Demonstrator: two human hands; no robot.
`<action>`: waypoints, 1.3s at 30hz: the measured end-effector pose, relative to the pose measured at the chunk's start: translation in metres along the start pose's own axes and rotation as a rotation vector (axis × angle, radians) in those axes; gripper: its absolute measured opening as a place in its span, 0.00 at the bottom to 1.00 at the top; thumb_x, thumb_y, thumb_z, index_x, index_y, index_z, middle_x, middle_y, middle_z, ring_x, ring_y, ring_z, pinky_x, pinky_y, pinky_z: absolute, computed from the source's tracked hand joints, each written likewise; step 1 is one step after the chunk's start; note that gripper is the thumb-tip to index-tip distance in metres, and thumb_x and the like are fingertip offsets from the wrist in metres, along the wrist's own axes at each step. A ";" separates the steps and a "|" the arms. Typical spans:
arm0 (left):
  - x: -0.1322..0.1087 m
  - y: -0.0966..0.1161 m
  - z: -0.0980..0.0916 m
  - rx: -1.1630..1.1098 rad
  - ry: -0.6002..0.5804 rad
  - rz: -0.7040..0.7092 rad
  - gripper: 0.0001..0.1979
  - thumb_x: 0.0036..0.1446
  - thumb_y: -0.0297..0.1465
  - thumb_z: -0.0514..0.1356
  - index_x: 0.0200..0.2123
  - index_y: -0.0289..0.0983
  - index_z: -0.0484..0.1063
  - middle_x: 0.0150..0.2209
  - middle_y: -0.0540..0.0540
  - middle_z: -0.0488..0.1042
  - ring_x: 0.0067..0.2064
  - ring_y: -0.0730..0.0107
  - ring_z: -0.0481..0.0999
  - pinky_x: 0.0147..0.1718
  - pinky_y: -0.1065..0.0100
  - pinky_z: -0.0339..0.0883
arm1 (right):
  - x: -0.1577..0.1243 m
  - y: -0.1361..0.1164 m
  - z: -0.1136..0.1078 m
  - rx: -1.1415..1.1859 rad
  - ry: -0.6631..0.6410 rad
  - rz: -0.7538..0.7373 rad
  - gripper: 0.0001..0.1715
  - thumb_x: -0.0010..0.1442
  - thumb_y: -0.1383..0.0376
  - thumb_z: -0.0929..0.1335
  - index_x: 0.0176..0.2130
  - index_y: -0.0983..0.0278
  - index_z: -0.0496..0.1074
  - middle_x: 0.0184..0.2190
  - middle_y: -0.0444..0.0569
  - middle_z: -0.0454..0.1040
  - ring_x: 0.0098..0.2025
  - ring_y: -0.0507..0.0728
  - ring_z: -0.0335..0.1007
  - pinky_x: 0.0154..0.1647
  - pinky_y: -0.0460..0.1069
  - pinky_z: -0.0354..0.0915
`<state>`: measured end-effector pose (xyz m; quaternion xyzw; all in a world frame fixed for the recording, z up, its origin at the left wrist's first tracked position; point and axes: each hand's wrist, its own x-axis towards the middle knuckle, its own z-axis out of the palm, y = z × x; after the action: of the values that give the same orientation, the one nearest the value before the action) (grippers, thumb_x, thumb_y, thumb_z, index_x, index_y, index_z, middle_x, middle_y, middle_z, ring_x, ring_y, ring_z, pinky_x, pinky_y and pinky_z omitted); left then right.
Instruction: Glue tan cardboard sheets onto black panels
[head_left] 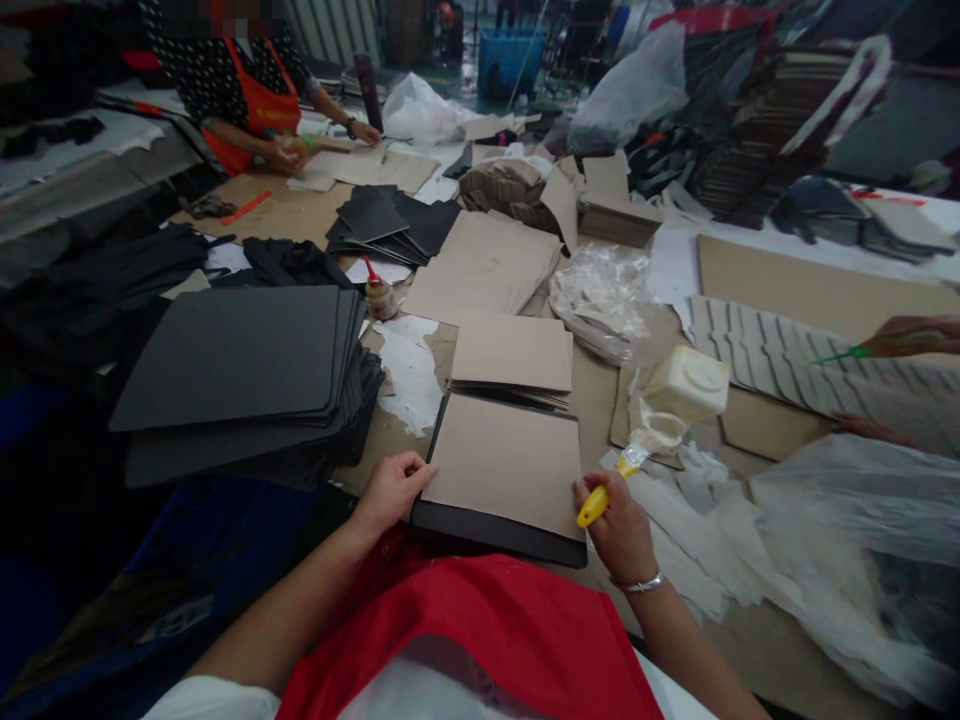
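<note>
A tan board (506, 465) lies on a slightly larger black sheet (495, 532), whose dark edge shows most along the front. My left hand (394, 490) pinches the left edge of the board. At the right edge my right hand (619, 525) holds a yellow-handled brush (596, 504), bristles pointing away, its fingertips touching the board's edge. Just behind lies a stack of tan boards (512, 352). A tall pile of black sheets (240, 355) stands to the left. An open whitish glue container (688, 384) sits to the right, close to the brush's bristles.
Red-capped bottle (381, 298), large grey-tan sheets (484, 262) and a clear plastic bag (604, 300) lie farther back. A person in an orange apron (259, 95) works at the back left. Another person's hands reach over ridged strips (795, 355) at the right.
</note>
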<state>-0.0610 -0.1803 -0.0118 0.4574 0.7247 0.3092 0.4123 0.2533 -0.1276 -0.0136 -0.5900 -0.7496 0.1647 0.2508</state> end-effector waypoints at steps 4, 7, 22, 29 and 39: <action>-0.003 0.005 -0.001 0.020 -0.026 -0.022 0.19 0.48 0.46 0.57 0.20 0.35 0.67 0.19 0.53 0.64 0.24 0.74 0.63 0.24 0.73 0.54 | 0.000 -0.006 -0.005 0.005 -0.030 0.044 0.09 0.58 0.58 0.62 0.35 0.61 0.63 0.26 0.45 0.71 0.25 0.52 0.67 0.28 0.46 0.61; -0.002 0.007 -0.003 0.063 -0.061 -0.059 0.20 0.46 0.47 0.57 0.20 0.35 0.68 0.19 0.52 0.66 0.25 0.72 0.64 0.25 0.72 0.56 | 0.000 -0.009 -0.007 -0.005 -0.069 0.066 0.07 0.58 0.60 0.62 0.35 0.61 0.63 0.26 0.45 0.70 0.25 0.52 0.66 0.27 0.45 0.59; 0.002 0.013 -0.005 0.164 -0.081 -0.036 0.21 0.45 0.49 0.57 0.19 0.36 0.68 0.19 0.52 0.66 0.25 0.72 0.64 0.25 0.72 0.55 | 0.007 -0.012 -0.009 -0.063 -0.165 0.108 0.06 0.57 0.63 0.63 0.37 0.62 0.64 0.25 0.45 0.71 0.26 0.52 0.66 0.28 0.45 0.57; 0.006 0.019 -0.008 0.188 -0.078 0.052 0.17 0.47 0.43 0.57 0.18 0.35 0.66 0.18 0.52 0.64 0.24 0.74 0.62 0.25 0.72 0.54 | 0.009 -0.011 -0.003 -0.179 -0.146 0.064 0.12 0.55 0.59 0.63 0.37 0.63 0.66 0.26 0.48 0.71 0.24 0.54 0.65 0.25 0.47 0.56; 0.010 0.020 -0.020 0.520 -0.150 0.156 0.14 0.53 0.39 0.57 0.23 0.35 0.70 0.22 0.50 0.68 0.25 0.73 0.64 0.26 0.71 0.53 | 0.007 -0.027 0.000 -0.405 -0.175 0.060 0.15 0.56 0.58 0.63 0.40 0.65 0.67 0.26 0.49 0.71 0.24 0.54 0.64 0.23 0.46 0.51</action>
<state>-0.0728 -0.1651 0.0108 0.6237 0.7098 0.1090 0.3087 0.2300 -0.1271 0.0023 -0.6337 -0.7685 0.0690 0.0563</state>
